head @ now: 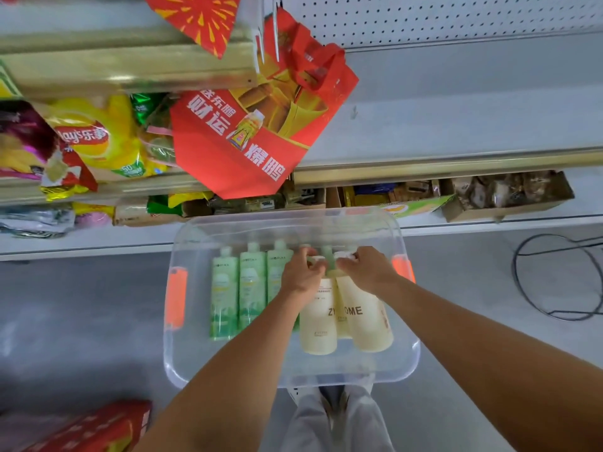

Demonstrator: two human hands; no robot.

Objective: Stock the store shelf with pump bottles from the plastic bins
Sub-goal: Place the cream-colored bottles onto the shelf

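Head view is showing us leaning over the clear plastic bin (293, 375), which is sitting just in front of the store shelf (456, 125). Inside the bin, our left hand (301, 275) is gripping the pump top of one cream bottle (318, 324), with the fingers curled around it. Our right hand (368, 272) is gripping the pump of the second cream bottle (370, 324) the same way. Three green bottles (225, 298) are lying side by side in the bin's left part. A red bag (241, 148) is hanging above the bin.
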